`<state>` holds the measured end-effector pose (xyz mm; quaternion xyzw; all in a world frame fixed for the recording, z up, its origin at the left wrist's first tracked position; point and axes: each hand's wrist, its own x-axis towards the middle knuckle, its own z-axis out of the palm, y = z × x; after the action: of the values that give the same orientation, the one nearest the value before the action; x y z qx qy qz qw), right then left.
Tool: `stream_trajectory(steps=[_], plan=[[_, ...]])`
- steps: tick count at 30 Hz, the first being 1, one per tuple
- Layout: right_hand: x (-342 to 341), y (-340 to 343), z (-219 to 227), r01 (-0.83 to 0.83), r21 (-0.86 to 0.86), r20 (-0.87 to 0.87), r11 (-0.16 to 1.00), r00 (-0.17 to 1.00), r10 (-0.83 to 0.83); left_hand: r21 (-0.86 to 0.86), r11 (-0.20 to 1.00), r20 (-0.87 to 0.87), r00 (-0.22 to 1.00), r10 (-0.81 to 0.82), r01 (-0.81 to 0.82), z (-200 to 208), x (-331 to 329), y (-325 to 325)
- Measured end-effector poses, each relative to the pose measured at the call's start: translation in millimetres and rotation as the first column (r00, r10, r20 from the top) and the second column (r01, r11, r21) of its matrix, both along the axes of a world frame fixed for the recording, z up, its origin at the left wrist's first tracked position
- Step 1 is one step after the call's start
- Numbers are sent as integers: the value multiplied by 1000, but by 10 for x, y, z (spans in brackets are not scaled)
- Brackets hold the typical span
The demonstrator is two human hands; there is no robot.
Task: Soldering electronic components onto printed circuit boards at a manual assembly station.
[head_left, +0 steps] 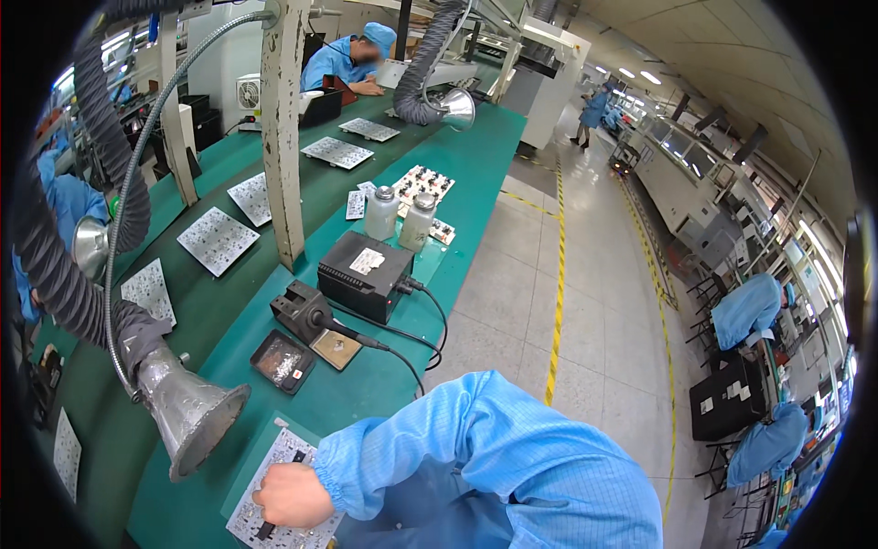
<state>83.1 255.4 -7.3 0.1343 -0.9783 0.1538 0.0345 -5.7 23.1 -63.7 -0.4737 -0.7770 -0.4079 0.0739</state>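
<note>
Lying beneath curled right fingers (269,499) | circuit board (282,449) | whether clamped: cannot tell

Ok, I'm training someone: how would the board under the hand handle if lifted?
The board is probably stiff, lying as a flat panel; likely light for its size, since it looks thin. Its small parts could be fragile.
</note>
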Motion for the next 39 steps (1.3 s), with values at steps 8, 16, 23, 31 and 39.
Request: stream_trajectory(steps=[8,16,23,31,39], plan=[[2,-29,-3,12,-22,15,1000,1000,-12,114,993,-70,998,-7,15,-46,23,45],[1,-31,5,-9,-27,18,1000,1000,10,89,996,-52,999,1,4,-43,17,26],[-35,-39,-23,-4,-41,55,999,998,6,96,995,-56,998,18,-13,-27,40,62],[-53,-63,-53,3,-60,37,998,999,0,100,995,-62,998,-7,13,10,36,69],[-147,-238,-282,48,-83,-110,995,992,-57,54,999,-70,998,-5,9,-5,34,18]])
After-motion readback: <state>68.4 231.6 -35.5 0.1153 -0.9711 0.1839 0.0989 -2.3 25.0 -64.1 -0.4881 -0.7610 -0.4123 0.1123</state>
